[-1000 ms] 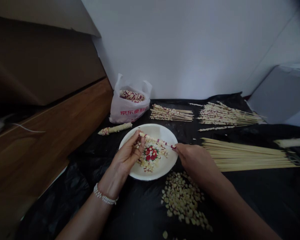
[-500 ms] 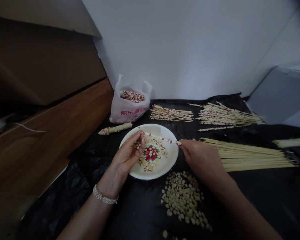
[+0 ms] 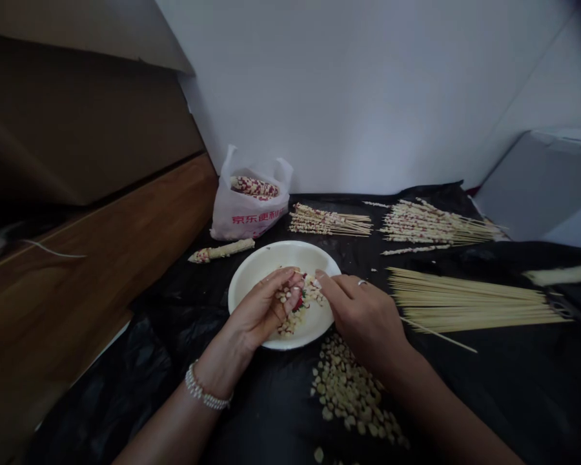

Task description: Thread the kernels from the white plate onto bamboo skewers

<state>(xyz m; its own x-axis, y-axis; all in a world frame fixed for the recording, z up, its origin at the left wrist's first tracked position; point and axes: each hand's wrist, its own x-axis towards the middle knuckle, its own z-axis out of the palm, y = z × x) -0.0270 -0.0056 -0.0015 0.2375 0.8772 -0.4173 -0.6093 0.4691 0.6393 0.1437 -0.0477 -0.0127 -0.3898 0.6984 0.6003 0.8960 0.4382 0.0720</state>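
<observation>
My left hand (image 3: pixel 268 307) is over the left side of a white bowl (image 3: pixel 244 265), palm up, with pale corn kernels in its curled fingers. Its thumb and fingertips pinch near the tip of a thin skewer. My right hand (image 3: pixel 361 310) is closed around the same skewer (image 3: pixel 438 334), whose bare end sticks out behind the hand to the right. Pale and dark red kernels (image 3: pixel 293 321) lie in the bowl around a red flower print. The fingers hide most of the threaded part.
A plastic bag (image 3: pixel 252 216) holds corn cobs. Near it lies a mostly stripped cob (image 3: pixel 223 250). Threaded skewers (image 3: pixel 416 223) lie at the back, bare skewers (image 3: pixel 469 300) at the right. Loose kernels (image 3: pixel 353 387) spread in front on black plastic.
My right hand has moved left over the bowl's edge, closer to my left hand. The threaded row between the hands is now mostly hidden, and a bare skewer end shows behind my right hand.
</observation>
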